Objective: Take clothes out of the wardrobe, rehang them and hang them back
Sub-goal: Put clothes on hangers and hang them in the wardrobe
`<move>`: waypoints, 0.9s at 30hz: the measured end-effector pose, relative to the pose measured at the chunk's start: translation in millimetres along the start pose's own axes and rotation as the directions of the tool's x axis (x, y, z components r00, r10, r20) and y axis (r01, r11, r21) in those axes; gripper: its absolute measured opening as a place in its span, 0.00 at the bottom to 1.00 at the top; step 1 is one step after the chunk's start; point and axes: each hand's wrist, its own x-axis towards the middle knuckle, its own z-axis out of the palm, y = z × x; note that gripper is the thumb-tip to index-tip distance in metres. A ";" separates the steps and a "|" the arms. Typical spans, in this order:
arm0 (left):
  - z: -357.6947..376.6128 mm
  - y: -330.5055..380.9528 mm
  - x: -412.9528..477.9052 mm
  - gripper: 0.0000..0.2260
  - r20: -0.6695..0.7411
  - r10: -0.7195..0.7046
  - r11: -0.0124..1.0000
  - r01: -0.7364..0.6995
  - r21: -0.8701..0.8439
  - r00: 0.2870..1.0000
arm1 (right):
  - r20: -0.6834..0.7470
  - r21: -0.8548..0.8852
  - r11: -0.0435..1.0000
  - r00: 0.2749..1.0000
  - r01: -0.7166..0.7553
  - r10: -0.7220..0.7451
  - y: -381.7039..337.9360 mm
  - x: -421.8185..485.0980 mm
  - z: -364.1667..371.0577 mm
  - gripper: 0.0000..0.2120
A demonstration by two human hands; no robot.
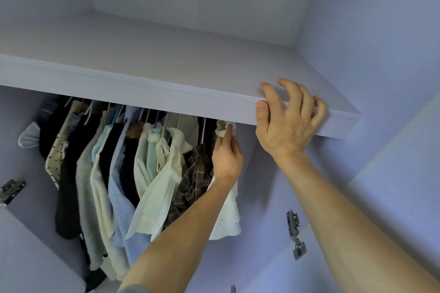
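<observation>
A row of clothes on hangers hangs under the wardrobe shelf (166, 100). At the right end of the row hangs a white ruffled top (227, 219). My left hand (227, 157) reaches up and pinches its frilled neckline just below the shelf. The hanger of this top is hidden behind my fingers and the shelf. Next to it on the left hang a brown plaid shirt (192, 181) and a cream blouse (157, 197). My right hand (288, 121) is at the shelf's front edge, with bent, spread fingers over the top and the thumb on the front face, holding nothing.
The rail is hidden behind the shelf. Pale wardrobe walls close in on both sides, with metal door hinges at the left (12, 189) and the right (295, 233). Darker and striped garments fill the row to the left.
</observation>
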 end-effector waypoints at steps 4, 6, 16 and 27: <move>9.4 -10.4 2.4 0.18 -0.030 -0.121 0.986 0.117 -0.116 0.992 | 0.014 0.011 1.000 1.000 -0.010 0.010 0.6 1.4 -0.2 0.18; 10.2 -22.3 -0.4 0.17 -0.031 -0.206 0.969 0.200 -0.143 0.978 | 0.032 0.010 1.000 0.999 -0.018 0.018 0.9 0.2 -1.6 0.19; 4.1 -43.0 2.0 0.16 0.025 -0.391 0.872 0.379 -0.310 0.920 | 0.093 0.036 0.999 0.995 -0.038 0.034 -1.1 -4.0 0.6 0.20; -10.5 -28.7 -11.6 0.26 0.294 -0.352 0.936 0.330 0.124 0.889 | 0.139 0.027 0.998 0.989 -0.049 0.045 5.2 -5.0 5.7 0.19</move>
